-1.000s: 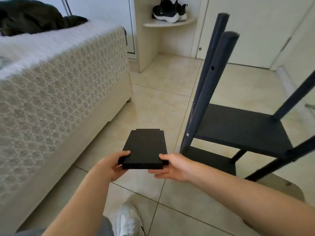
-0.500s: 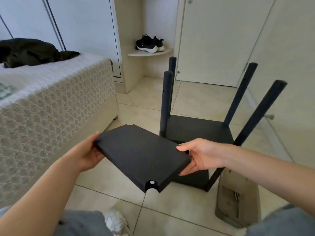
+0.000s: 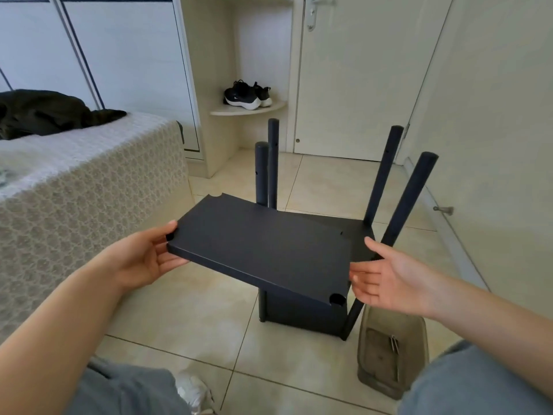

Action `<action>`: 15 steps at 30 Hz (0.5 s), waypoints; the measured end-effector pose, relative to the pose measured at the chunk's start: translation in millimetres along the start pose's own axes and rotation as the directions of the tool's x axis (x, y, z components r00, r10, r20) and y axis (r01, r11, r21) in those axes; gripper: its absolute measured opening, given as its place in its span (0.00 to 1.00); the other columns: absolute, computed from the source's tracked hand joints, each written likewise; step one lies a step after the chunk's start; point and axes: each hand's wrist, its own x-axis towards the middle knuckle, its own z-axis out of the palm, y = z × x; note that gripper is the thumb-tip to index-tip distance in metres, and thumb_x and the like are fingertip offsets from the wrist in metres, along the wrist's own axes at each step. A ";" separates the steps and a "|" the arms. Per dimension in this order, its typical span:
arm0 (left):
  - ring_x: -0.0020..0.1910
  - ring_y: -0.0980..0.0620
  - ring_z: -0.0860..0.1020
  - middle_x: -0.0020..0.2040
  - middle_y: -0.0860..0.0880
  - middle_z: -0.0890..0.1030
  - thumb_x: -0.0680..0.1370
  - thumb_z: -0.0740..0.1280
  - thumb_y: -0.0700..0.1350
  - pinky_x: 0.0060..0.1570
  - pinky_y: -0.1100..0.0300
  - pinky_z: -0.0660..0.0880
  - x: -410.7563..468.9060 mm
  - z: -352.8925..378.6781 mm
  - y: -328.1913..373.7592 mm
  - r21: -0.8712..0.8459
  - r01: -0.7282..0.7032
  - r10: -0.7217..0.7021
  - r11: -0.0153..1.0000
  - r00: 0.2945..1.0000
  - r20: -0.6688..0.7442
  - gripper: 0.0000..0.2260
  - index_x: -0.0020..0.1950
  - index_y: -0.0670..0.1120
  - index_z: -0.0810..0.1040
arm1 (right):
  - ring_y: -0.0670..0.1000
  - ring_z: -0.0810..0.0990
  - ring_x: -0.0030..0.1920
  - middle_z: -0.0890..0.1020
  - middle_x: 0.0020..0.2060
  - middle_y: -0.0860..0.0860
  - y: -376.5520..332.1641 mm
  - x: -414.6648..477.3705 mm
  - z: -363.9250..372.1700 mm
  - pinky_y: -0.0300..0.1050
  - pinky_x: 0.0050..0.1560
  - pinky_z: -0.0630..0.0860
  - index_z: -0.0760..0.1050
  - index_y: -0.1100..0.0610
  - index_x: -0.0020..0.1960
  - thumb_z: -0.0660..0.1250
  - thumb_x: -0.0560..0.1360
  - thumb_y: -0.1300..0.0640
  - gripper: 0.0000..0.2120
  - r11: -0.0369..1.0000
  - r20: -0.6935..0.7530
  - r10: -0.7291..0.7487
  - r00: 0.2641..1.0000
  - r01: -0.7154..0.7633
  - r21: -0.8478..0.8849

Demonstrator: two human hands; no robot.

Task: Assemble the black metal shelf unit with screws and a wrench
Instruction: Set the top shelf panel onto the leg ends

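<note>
Four posts (image 3: pixel 418 202): they rise from the half-built shelf unit (image 3: pixel 299 310) on the floor (image 3: pixel 185 313), directly behind and beneath what you hold; the two right ones lean outward.
Around you: bed (image 3: pixel 89 193) at your left with a dark garment (image 3: pixel 45 112) on it; black trainers (image 3: pixel 246 95) on a corner shelf (image 3: pixel 239 110) beside the door (image 3: pixel 359 85); a greyish pouch (image 3: pixel 386 363) (a metal piece (image 3: pixel 393 344) lies on it) just beside the near right post.
Left hand (image 3: pixel 140 259): grips the shelf panel (image 3: pixel 263 250) at its left short end, thumb on top by the corner notch, fingers (image 3: pixel 176 262) curled underneath.
Right hand (image 3: pixel 389 277): fingers straight and spread, tips at the right short edge, clasping nothing.
Panel position: in the air above the unit's lower shelf.
Long axis: left to right between your hands, broad face up, near right corner lowest.
</note>
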 end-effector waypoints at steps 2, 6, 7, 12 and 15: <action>0.38 0.47 0.86 0.44 0.42 0.86 0.83 0.62 0.45 0.33 0.55 0.84 -4.7 6.4 -1.9 0.012 -0.007 0.007 1.000 1.000 0.003 0.09 0.56 0.41 0.80 | 0.58 0.85 0.47 0.84 0.53 0.61 6.0 -10.1 0.8 0.49 0.45 0.82 0.76 0.65 0.63 0.73 0.71 0.48 0.28 1.000 0.024 -0.004 1.000 0.004 0.008; 0.39 0.46 0.87 0.45 0.42 0.86 0.83 0.62 0.44 0.34 0.53 0.84 -13.1 22.2 -4.9 0.013 -0.018 0.018 1.000 0.999 0.039 0.10 0.56 0.41 0.80 | 0.65 0.83 0.55 0.83 0.55 0.62 12.6 -27.6 8.7 0.59 0.49 0.81 0.73 0.55 0.66 0.75 0.70 0.62 0.25 0.998 0.125 -0.058 0.990 0.056 0.021; 0.39 0.46 0.87 0.45 0.42 0.86 0.83 0.62 0.45 0.33 0.54 0.83 -15.7 26.1 -4.3 0.006 -0.023 0.023 1.000 0.999 0.050 0.10 0.56 0.41 0.80 | 0.65 0.83 0.55 0.83 0.56 0.62 11.7 -30.6 9.5 0.60 0.49 0.81 0.73 0.55 0.66 0.74 0.70 0.65 0.26 0.996 0.142 -0.084 0.986 0.082 0.022; 0.41 0.47 0.87 0.47 0.41 0.86 0.78 0.68 0.46 0.34 0.57 0.83 -28.6 39.0 4.9 -0.001 -0.084 0.083 0.996 0.992 0.089 0.11 0.57 0.42 0.80 | 0.61 0.83 0.56 0.82 0.58 0.61 -8.5 -47.7 7.5 0.59 0.48 0.81 0.74 0.58 0.67 0.73 0.70 0.66 0.26 0.988 0.088 -0.155 0.984 0.157 -0.010; 0.41 0.46 0.87 0.49 0.40 0.86 0.70 0.71 0.47 0.35 0.57 0.82 -38.4 44.9 13.3 0.039 -0.135 0.130 0.990 0.986 0.106 0.17 0.57 0.42 0.81 | 0.58 0.85 0.51 0.85 0.54 0.59 -27.4 -62.6 5.5 0.56 0.44 0.82 0.76 0.59 0.64 0.73 0.69 0.65 0.24 0.978 0.083 -0.204 0.975 0.207 -0.030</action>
